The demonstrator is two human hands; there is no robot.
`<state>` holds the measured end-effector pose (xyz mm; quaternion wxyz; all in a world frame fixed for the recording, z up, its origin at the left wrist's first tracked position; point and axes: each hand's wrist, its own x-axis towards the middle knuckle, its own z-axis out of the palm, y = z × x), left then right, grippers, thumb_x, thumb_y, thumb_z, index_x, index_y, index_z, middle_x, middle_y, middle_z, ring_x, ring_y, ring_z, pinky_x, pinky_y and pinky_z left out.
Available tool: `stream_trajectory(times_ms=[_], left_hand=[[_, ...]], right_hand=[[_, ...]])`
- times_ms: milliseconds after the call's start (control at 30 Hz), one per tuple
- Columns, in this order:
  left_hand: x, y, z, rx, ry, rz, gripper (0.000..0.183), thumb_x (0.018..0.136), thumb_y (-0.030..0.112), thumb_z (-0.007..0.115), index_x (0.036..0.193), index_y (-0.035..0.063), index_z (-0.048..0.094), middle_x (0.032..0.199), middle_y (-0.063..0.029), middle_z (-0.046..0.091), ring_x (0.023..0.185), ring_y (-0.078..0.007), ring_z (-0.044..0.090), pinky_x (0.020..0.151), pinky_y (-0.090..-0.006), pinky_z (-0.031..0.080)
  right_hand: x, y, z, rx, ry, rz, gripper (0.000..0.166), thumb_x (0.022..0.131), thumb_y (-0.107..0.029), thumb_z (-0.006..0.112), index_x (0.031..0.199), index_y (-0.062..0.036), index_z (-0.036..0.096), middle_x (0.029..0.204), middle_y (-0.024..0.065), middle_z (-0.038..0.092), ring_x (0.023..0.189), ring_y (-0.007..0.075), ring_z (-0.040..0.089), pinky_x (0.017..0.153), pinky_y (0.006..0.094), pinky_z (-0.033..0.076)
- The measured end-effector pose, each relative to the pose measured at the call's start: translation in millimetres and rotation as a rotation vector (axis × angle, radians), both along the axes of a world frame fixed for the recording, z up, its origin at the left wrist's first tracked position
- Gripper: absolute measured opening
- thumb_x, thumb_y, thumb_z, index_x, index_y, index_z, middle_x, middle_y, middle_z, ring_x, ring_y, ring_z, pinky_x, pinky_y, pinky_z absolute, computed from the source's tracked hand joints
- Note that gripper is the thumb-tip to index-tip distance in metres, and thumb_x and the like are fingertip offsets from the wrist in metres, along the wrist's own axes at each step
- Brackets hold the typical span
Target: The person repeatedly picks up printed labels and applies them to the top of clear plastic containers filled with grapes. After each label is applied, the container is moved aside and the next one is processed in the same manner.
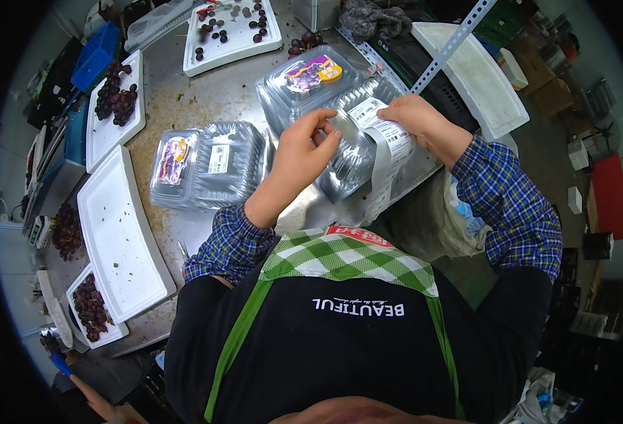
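Observation:
My right hand [414,119] pinches a strip of printed white labels [393,146] that hangs down past the table's front edge. Under the strip lies a stack of clear plastic clamshell boxes [343,164]. Over these boxes my left hand [303,153] is raised, thumb and fingers apart, with nothing seen in it. Behind it sits another stack of clear clamshells [311,79], its top one bearing a purple and yellow grape sticker. To the left of my left hand, a further clamshell stack [208,164] carries a grape sticker and a white label.
Foam trays [126,228] line the table's left side, one holding bunches of dark grapes [116,100]. A foam lid [232,58] with loose grapes lies at the back. A perforated metal upright [449,47] rises beyond my right hand. Another person's blue-gloved hand [59,363] shows at lower left.

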<state>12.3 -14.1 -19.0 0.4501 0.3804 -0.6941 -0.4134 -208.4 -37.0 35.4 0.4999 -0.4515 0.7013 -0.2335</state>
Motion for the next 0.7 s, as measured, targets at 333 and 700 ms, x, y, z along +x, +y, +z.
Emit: stream_trajectory(times_ms=[333,700], left_hand=[[-8.6,-22.5,3.4,-0.519,-0.221,0.121,0.021,0.077,0.007,0.060,0.096,0.0066,0.067,0.080,-0.0091,0.057,0.075,-0.0252,0.053,0.068,-0.0334,0.044],[-21.1,-31.5,4.2,-0.612,-0.458,0.142,0.023,0.070,0.006,0.059,0.088,0.0109,0.072,0.078,-0.0074,0.055,0.077,-0.0270,0.051,0.068,-0.0377,0.043]], right_hand=[[4.2,3.7,2.3,-0.013,-0.027,-0.066,0.025,0.083,-0.015,0.064,0.088,0.0099,0.062,0.075,0.0142,0.066,0.056,0.0175,0.062,0.047,0.0304,0.048],[0.2,6.5,1.7,-0.006,-0.070,-0.036,0.025,0.083,-0.017,0.066,0.086,0.0074,0.063,0.075,0.0109,0.066,0.060,0.0153,0.062,0.052,0.0296,0.048]])
